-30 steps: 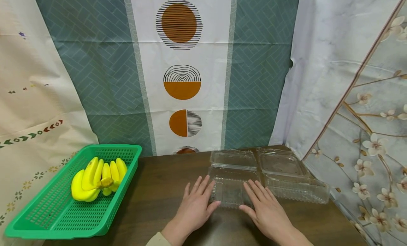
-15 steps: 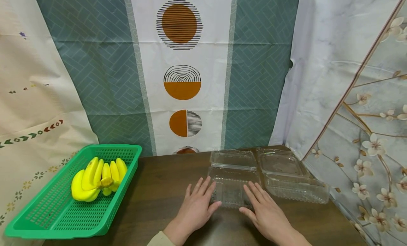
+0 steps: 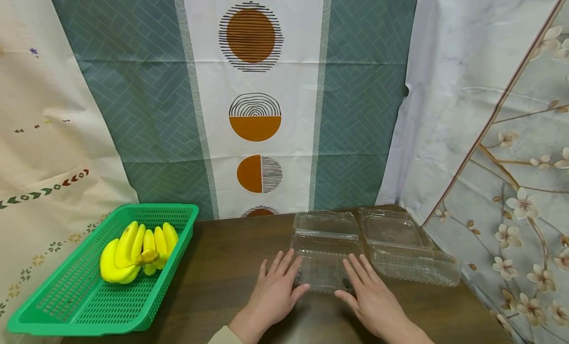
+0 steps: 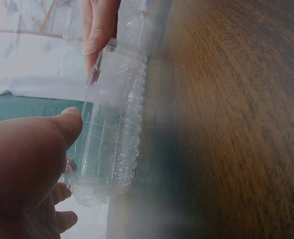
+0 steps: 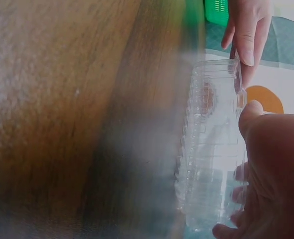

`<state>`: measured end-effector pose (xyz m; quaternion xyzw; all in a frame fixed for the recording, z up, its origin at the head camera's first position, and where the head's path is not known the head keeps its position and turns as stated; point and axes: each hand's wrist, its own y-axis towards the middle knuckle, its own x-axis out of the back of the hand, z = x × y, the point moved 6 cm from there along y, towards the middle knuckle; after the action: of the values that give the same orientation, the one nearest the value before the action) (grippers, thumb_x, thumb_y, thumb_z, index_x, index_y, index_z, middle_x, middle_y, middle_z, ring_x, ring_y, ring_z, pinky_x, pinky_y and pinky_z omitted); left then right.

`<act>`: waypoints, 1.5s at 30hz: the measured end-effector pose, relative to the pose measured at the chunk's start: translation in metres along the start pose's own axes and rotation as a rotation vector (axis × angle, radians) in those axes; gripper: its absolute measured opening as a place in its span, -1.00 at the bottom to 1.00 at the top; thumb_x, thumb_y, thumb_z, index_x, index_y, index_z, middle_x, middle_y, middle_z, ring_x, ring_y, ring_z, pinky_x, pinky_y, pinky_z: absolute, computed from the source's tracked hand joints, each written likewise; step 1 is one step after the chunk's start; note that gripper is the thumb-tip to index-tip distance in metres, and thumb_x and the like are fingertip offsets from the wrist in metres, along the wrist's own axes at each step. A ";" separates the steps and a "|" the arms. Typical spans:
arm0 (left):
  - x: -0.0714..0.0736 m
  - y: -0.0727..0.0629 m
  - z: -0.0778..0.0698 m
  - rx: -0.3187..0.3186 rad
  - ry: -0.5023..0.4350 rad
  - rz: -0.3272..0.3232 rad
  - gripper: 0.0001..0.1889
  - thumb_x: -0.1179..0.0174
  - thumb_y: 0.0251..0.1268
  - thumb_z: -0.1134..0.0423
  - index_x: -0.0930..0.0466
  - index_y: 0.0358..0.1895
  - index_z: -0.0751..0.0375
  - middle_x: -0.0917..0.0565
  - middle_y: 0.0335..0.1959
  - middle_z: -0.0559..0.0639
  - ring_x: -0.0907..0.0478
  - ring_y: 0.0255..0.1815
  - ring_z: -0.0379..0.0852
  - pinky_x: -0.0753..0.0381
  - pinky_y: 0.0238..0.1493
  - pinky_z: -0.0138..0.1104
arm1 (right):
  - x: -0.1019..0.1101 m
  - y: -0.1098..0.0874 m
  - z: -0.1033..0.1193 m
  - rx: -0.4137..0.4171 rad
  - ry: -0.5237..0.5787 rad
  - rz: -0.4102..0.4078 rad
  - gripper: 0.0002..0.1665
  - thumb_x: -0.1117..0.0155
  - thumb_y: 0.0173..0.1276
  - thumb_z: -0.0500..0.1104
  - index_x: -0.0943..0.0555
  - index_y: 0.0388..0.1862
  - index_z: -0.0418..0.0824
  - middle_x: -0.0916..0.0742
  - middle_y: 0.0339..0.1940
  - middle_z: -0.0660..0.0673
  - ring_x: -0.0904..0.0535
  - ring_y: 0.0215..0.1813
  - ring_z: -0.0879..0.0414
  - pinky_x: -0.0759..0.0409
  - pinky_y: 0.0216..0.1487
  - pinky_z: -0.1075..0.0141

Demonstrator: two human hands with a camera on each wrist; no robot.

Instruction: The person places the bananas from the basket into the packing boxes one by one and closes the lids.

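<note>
A clear plastic clamshell container (image 3: 324, 267) lies on the table with its lid folded back and away. My left hand (image 3: 274, 294) reaches over its near left corner, fingers straight and thumb stretched toward the middle. On the opposite side my right hand (image 3: 373, 299) mirrors it, fingers extended along the near right rim. From the left wrist view, the container's ribbed front wall (image 4: 109, 144) faces me and the left thumb is right at the rim. The right wrist view has the right thumb close to the rim of the container (image 5: 212, 144). Neither hand curls round anything.
To the right stands a second clear clamshell container (image 3: 415, 265), lid also folded back. A green mesh basket (image 3: 106, 309) on the left holds yellow bananas (image 3: 133, 255). Patterned cloths hang behind the brown table (image 3: 231, 255) and along both sides.
The head view tilts up very slightly. Both hands stay almost where they were, over the container's sides, and the containers and basket have not moved.
</note>
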<state>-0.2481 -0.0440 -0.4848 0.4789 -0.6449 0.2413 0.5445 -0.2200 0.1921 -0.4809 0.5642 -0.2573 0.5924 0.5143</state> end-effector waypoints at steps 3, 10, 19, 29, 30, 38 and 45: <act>-0.001 -0.001 0.000 0.004 -0.014 0.011 -0.25 -0.16 0.69 -0.26 -0.39 0.71 0.10 -0.27 0.76 0.15 -0.19 0.74 0.33 -0.18 0.54 0.49 | 0.000 0.000 -0.001 -0.012 -0.002 -0.009 -0.03 -0.26 0.67 0.30 -0.37 0.70 -0.37 -0.33 0.74 -0.39 -0.16 0.75 -0.41 -0.38 0.57 -0.25; -0.001 -0.003 0.000 0.013 -0.015 0.023 -0.24 -0.15 0.69 -0.27 -0.37 0.72 0.07 -0.24 0.78 0.13 -0.17 0.75 0.33 -0.15 0.56 0.49 | -0.001 0.001 -0.002 -0.021 -0.006 -0.017 -0.03 -0.25 0.67 0.30 -0.38 0.69 -0.40 -0.32 0.74 -0.44 -0.18 0.74 -0.42 -0.43 0.53 -0.23; -0.001 -0.006 0.001 0.019 -0.018 0.040 -0.24 -0.15 0.68 -0.29 -0.38 0.72 0.06 -0.20 0.79 0.12 -0.16 0.75 0.34 -0.13 0.55 0.50 | -0.003 0.001 -0.003 -0.003 -0.029 -0.016 -0.08 -0.24 0.68 0.29 -0.43 0.68 -0.33 -0.37 0.74 -0.35 -0.20 0.74 -0.38 -0.42 0.56 -0.21; -0.001 -0.011 0.004 0.014 -0.016 0.025 -0.25 -0.15 0.67 -0.29 -0.42 0.70 0.06 -0.20 0.79 0.12 -0.19 0.73 0.37 -0.15 0.52 0.53 | -0.003 0.004 -0.001 0.012 -0.018 -0.026 -0.10 -0.24 0.68 0.29 -0.45 0.67 -0.32 -0.39 0.73 -0.34 -0.21 0.73 -0.39 -0.41 0.55 -0.24; -0.001 -0.011 0.005 0.013 -0.014 0.024 -0.25 -0.15 0.67 -0.29 -0.42 0.70 0.06 -0.20 0.79 0.12 -0.19 0.73 0.37 -0.15 0.52 0.53 | -0.004 0.004 -0.001 0.016 -0.021 -0.028 -0.10 -0.24 0.68 0.29 -0.45 0.67 -0.32 -0.39 0.73 -0.34 -0.22 0.73 -0.39 -0.41 0.55 -0.24; 0.001 -0.015 0.006 0.020 -0.011 0.028 -0.24 -0.21 0.65 -0.26 -0.41 0.70 0.07 -0.19 0.79 0.14 -0.20 0.72 0.39 -0.15 0.51 0.55 | -0.004 0.007 0.001 0.036 -0.031 -0.025 -0.10 -0.23 0.69 0.29 -0.44 0.67 -0.34 -0.38 0.73 -0.34 -0.21 0.73 -0.40 -0.40 0.56 -0.25; 0.002 -0.019 0.008 0.030 -0.023 0.031 -0.23 -0.22 0.65 -0.25 -0.40 0.70 0.11 -0.18 0.79 0.17 -0.21 0.71 0.41 -0.15 0.50 0.56 | -0.009 0.011 0.001 0.019 -0.004 0.027 -0.07 -0.18 0.71 0.32 -0.38 0.72 -0.30 -0.34 0.77 -0.30 -0.13 0.78 -0.34 -0.33 0.60 -0.24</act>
<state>-0.2354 -0.0599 -0.4890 0.4795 -0.6548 0.2538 0.5262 -0.2314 0.1849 -0.4856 0.5668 -0.2601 0.6007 0.5004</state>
